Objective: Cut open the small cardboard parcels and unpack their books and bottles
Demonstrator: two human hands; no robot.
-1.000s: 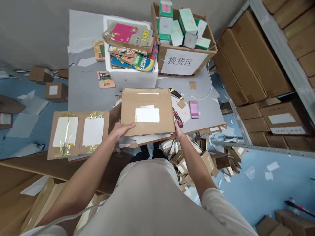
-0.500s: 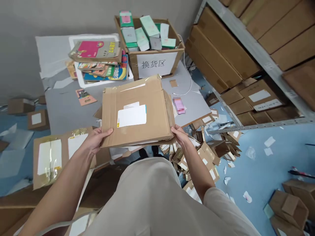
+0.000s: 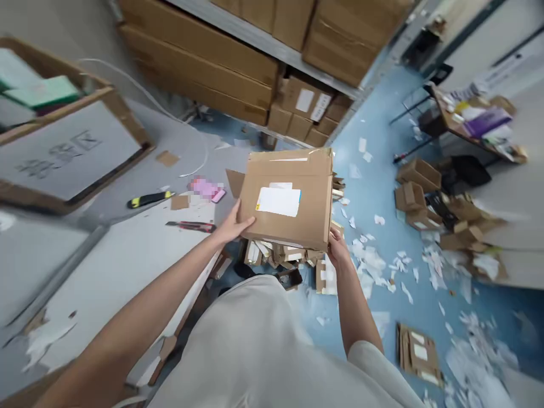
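Note:
A flattened brown cardboard box with a white label is held up in front of me, past the table's edge. My left hand grips its lower left corner, thumb on top. At the lower right corner my right hand is closed round the edge, its fingers partly hidden beneath. A loose flap sticks out at the box's left side. Left of the box, on the table, lie a pink item, a yellow-and-black utility knife and a red-and-black cutter.
An open carton of green-and-white boxes stands on the table at left. Shelving full of cartons lines the back. Scrap cardboard is heaped below the held box. Paper scraps and flattened cartons lie on the blue floor.
My view has swung right, away from the stacked books. Both hands have carried the cardboard box off the table to the right, over the scrap heap.

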